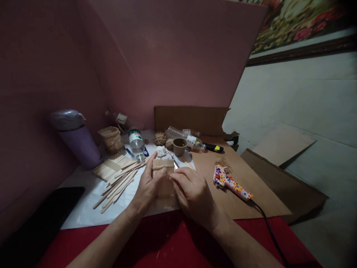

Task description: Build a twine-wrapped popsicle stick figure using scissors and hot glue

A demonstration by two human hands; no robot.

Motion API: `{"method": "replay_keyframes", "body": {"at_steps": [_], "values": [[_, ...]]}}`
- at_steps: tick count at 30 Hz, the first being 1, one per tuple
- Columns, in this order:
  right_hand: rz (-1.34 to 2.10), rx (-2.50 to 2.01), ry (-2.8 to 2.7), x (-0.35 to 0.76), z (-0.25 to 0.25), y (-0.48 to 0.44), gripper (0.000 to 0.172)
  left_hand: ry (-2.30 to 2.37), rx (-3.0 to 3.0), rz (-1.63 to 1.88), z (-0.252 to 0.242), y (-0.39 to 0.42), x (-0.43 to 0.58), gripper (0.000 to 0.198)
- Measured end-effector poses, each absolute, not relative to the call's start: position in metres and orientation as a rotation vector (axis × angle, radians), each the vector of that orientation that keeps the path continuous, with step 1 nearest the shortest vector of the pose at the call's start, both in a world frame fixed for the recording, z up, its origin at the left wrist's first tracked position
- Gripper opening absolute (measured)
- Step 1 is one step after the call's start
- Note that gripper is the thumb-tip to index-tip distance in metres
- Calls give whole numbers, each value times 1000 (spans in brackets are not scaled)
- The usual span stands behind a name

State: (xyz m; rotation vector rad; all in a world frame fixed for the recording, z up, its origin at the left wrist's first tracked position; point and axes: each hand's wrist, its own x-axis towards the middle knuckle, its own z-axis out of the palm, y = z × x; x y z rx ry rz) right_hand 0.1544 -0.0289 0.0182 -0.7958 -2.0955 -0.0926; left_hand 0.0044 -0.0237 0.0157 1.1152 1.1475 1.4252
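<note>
My left hand (147, 186) grips a small container made of wooden craft sticks (164, 190) from its left side, with the thumb lying across its front. A band of twine (164, 167) runs around it just below the scalloped rim. Against the container's right side, my right hand (195, 191) is closed with thumb and fingertips pinched together. Whatever the pinch holds is too small or hidden to make out. Left of my hands, loose craft sticks (118, 186) are fanned out on white paper.
A flower-patterned glue gun (232, 184) lies on brown cardboard (259, 201) at right, its cord trailing forward. Behind my hands are a brown cup (180, 146), twine balls (160, 138), a plastic bottle (181, 134), a clear jar (136, 144) and another stick container (111, 139). A purple tumbler (79, 143) leans left.
</note>
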Motion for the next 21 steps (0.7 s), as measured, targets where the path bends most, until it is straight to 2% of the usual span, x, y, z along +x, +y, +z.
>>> {"method": "replay_keyframes", "body": {"at_steps": [7, 15, 21], "values": [[-391, -834, -2143, 149, 13, -26, 21, 1189, 1253, 1457, 17, -25, 7, 66], [75, -931, -1830, 152, 14, -22, 9, 1040, 1028, 1320, 18, -27, 10, 68], [130, -779, -1948, 155, 16, -25, 10, 1006, 931, 1334, 21, -27, 12, 63]]}}
